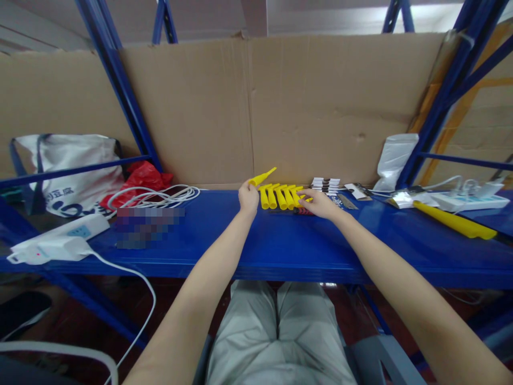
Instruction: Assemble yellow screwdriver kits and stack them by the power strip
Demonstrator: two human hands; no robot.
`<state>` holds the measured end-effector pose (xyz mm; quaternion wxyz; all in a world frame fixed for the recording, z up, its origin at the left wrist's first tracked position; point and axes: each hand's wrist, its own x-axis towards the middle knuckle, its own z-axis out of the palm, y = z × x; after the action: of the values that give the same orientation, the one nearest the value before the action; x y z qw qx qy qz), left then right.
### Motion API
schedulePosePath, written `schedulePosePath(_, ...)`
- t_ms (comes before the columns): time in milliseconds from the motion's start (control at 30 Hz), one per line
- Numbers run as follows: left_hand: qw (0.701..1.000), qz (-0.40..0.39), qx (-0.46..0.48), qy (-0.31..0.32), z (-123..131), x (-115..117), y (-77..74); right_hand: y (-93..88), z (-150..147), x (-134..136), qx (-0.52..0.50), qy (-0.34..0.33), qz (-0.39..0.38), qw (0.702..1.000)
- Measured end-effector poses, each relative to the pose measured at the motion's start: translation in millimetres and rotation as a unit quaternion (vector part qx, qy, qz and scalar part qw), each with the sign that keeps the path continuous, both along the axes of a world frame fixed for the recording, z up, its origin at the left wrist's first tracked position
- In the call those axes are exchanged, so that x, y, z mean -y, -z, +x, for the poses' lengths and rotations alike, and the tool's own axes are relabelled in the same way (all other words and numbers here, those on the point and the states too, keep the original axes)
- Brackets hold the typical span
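My left hand is closed around a yellow plastic piece with a narrow tip, raised above the shelf and pointing up to the right. Below and right of it, several similar yellow pieces lie side by side in a row on the blue shelf, each with a wide rounded end toward me and a bent, thinner part. At the row's right end, my right hand has its fingers closed on the last yellow piece. Part of that piece is hidden behind the fingers. A dark red item lies just under the row.
Small black-and-white packets lie behind my right hand. A long yellow object and a power strip are at right. At left are another power strip, coiled white cable and a cloth bag. Cardboard walls the back.
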<state>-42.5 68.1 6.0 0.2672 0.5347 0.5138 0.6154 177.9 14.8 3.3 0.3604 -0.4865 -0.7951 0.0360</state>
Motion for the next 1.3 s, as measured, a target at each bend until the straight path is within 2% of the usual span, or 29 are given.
schedulePosePath(100, 0.992, 0.085, 0.077, 0.059, 14, 10, -3.0, 3.4, -1, -5, -0.066, 0.010, -0.035, 0.997)
schedulePosePath(200, 0.978, 0.084, 0.071, 0.176, 28, 22, -2.6, 3.2, -2, -7, -0.169, 0.015, -0.073, 0.983)
schedulePosePath(267, 0.965, 0.053, 0.047, 0.251, 34, 28, -1.3, 0.6, -3, -6, -0.273, 0.026, -0.112, 0.955)
schedulePosePath(367, 0.940, 0.007, 0.020, 0.341, 38, 35, 0.2, -5.5, -3, -3, -0.426, 0.042, -0.141, 0.892)
schedulePosePath(433, 0.926, -0.005, 0.011, 0.377, 38, 37, 0.4, -9.1, -1, -3, -0.498, 0.046, -0.123, 0.857)
schedulePosePath(533, 0.908, -0.020, 0.006, 0.418, 37, 41, 0.5, -11.2, 3, -8, -0.556, 0.059, -0.081, 0.825)
schedulePosePath(633, 0.896, -0.053, 0.004, 0.440, 36, 47, -0.8, -9.6, 6, -13, -0.568, 0.078, -0.045, 0.818)
schedulePosePath(767, 0.881, -0.098, 0.028, 0.463, 35, 55, -5.7, -6.7, 7, -16, -0.546, 0.084, -0.034, 0.833)
schedulePosePath(833, 0.882, -0.107, 0.023, 0.459, 35, 57, -6.8, -5.4, 5, -15, -0.524, 0.084, -0.035, 0.847)
schedulePosePath(933, 0.903, -0.098, -0.048, 0.416, 37, 55, -2.9, -2.1, 1, -14, -0.466, 0.073, -0.028, 0.881)
schedulePosePath(1100, 0.931, -0.041, -0.197, 0.305, 42, 49, 8.8, 6.9, -10, -8, -0.303, 0.018, 0.008, 0.953)
schedulePosePath(1200, 0.934, 0.005, -0.278, 0.226, 41, 47, 7.7, 10.9, -19, -1, -0.201, -0.006, 0.031, 0.979)
schedulePosePath(1300, 0.922, 0.046, -0.357, 0.141, 38, 50, 2.3, 12.8, -30, 6, -0.084, -0.053, 0.045, 0.994)
